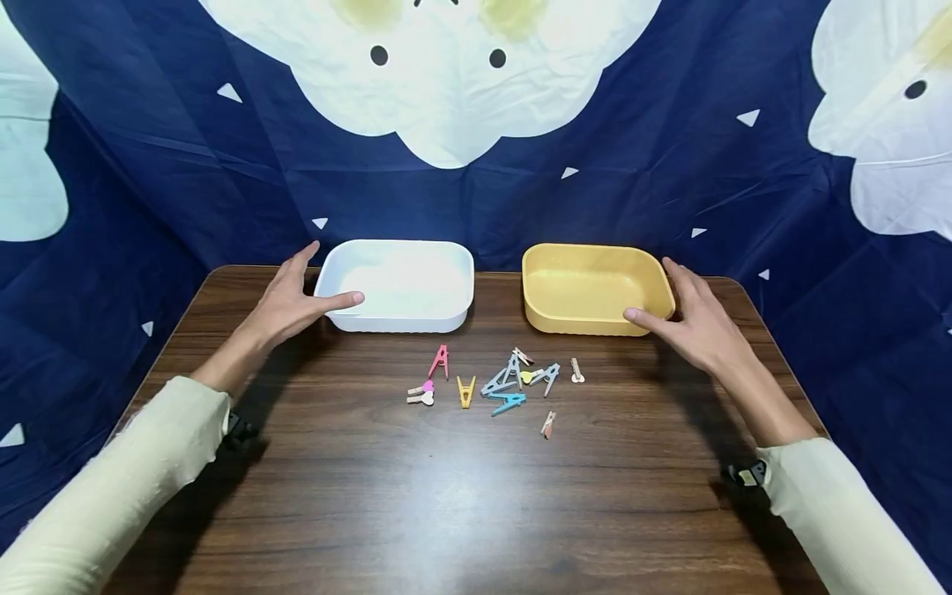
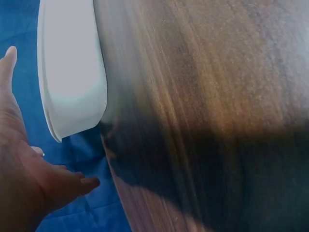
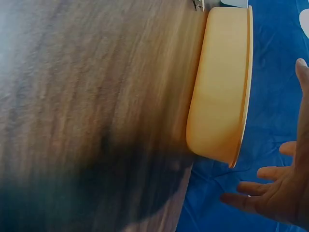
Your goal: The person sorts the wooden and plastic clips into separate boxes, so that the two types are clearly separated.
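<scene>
At the back of the table, a white plastic bin (image 1: 394,321) stands left of a yellow plastic bin (image 1: 583,323). My left hand (image 1: 292,299) is spread at the white bin's left end, its thumb overlapping the near rim in the head view. In the left wrist view, a gap shows between the fingers and the white bin (image 2: 75,63). My right hand (image 1: 693,318) is spread at the yellow bin's right end, thumb over its near corner. The right wrist view shows those fingers apart from the yellow bin (image 3: 219,87). Neither hand holds anything.
Several clothespins lie scattered before the bins: a pink one (image 1: 440,361), a yellow one (image 1: 465,392), a blue one (image 1: 508,402), grey-blue ones and small wooden ones with heart decorations. The dark wooden table (image 1: 335,512) meets a blue patterned cloth (image 1: 223,182) behind.
</scene>
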Tool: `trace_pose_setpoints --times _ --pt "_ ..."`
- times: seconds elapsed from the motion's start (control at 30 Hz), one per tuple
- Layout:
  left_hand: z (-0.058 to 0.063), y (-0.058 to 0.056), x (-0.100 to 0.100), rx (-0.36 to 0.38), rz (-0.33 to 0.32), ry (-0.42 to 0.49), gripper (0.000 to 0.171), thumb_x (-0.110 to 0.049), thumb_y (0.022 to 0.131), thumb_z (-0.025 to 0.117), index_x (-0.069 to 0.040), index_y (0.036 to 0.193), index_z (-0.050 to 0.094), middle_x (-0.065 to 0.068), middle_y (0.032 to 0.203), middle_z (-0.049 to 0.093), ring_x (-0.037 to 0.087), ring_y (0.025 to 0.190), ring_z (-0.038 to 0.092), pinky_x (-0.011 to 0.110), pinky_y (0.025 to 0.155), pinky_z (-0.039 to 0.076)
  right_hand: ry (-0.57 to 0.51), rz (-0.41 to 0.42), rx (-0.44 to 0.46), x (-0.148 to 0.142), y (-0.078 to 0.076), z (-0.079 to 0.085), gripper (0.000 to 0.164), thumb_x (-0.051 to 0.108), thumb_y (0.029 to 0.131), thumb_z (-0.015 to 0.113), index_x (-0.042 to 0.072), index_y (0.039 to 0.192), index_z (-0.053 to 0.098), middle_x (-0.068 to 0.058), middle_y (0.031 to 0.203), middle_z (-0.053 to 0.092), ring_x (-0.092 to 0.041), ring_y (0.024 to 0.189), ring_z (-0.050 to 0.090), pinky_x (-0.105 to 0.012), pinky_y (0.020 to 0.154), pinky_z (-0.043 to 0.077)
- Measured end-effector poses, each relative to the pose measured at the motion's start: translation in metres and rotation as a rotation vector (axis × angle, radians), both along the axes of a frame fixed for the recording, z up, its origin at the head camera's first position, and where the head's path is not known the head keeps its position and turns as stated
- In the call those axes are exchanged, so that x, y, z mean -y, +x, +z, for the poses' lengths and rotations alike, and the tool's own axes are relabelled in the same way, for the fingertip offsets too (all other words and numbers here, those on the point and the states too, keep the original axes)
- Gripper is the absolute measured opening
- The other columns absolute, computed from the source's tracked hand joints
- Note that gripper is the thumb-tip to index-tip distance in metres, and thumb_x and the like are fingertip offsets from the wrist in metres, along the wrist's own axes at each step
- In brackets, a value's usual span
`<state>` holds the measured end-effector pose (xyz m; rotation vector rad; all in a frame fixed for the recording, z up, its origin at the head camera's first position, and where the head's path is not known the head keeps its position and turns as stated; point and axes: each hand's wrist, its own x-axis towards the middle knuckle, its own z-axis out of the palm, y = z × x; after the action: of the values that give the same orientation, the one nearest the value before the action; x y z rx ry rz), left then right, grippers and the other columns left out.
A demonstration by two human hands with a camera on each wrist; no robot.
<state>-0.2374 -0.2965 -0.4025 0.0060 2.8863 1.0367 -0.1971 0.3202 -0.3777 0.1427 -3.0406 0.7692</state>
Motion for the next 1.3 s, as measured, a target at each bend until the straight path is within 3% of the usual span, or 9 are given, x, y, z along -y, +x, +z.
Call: trace_pose_setpoints --times 0.1,0.33,0.53,0.8,1.07,1.3 --pt "-0.002 -0.001 -0.001 -0.007 0.004 0.02 0.135 -0.073 0.089 0.086 -0.027 0.184 0.002 0.02 0.191 0.003 0.05 0.175 0.011 0.079 0.135 0.02 -0.006 -0.01 0.007 -0.004 0.002 -0.003 0.122 0.072 0.099 0.074 0.016 0.184 0.007 -0.028 0.187 0.02 -0.054 0.171 0.025 -0.08 0.131 0.028" --pt "-0.01 -0.005 -0.004 -0.017 -0.004 0.047 0.135 -0.07 0.088 0.089 -0.028 0.184 0.003 0.017 0.191 0.011 0.048 0.175 0.015 0.078 0.135 0.022 -0.109 -0.034 0.042 -0.011 0.008 -0.012 0.135 0.068 0.096 0.082 0.014 0.182 -0.008 -0.026 0.183 0.034 -0.054 0.162 0.045 -0.075 0.13 0.033" --pt "-0.013 -0.006 -0.007 -0.015 -0.004 0.11 0.134 -0.066 0.089 0.091 -0.031 0.184 0.002 0.018 0.19 0.014 0.046 0.175 0.02 0.075 0.136 0.024 -0.148 -0.065 0.089 -0.017 0.013 -0.016 0.141 0.069 0.095 0.083 0.015 0.181 -0.014 -0.029 0.181 0.034 -0.056 0.163 0.042 -0.075 0.131 0.033" --pt "-0.017 -0.005 -0.007 -0.013 -0.012 0.201 0.133 -0.055 0.092 0.093 -0.031 0.184 0.0 0.013 0.192 0.007 0.043 0.177 0.015 0.072 0.138 0.022 -0.043 -0.096 0.157 -0.022 0.019 -0.017 0.135 0.079 0.096 0.074 0.007 0.182 -0.001 -0.039 0.182 0.021 -0.065 0.163 0.03 -0.083 0.126 0.031" --pt "-0.02 -0.007 -0.006 0.022 -0.001 0.237 0.132 -0.052 0.094 0.091 -0.034 0.183 -0.005 0.018 0.191 0.007 0.046 0.176 0.013 0.073 0.138 0.021 -0.071 -0.076 0.21 -0.021 0.025 -0.02 0.125 0.079 0.095 0.076 0.002 0.178 0.024 -0.036 0.169 0.049 -0.058 0.16 0.042 -0.078 0.126 0.036" --pt "-0.025 -0.01 -0.005 0.032 0.004 0.289 0.132 -0.046 0.095 0.091 -0.033 0.183 -0.006 0.017 0.191 0.008 0.041 0.177 0.014 0.067 0.141 0.021 -0.067 -0.063 0.247 -0.019 0.028 -0.024 0.119 0.08 0.094 0.077 -0.001 0.172 0.037 -0.035 0.167 0.053 -0.055 0.157 0.047 -0.075 0.125 0.04"
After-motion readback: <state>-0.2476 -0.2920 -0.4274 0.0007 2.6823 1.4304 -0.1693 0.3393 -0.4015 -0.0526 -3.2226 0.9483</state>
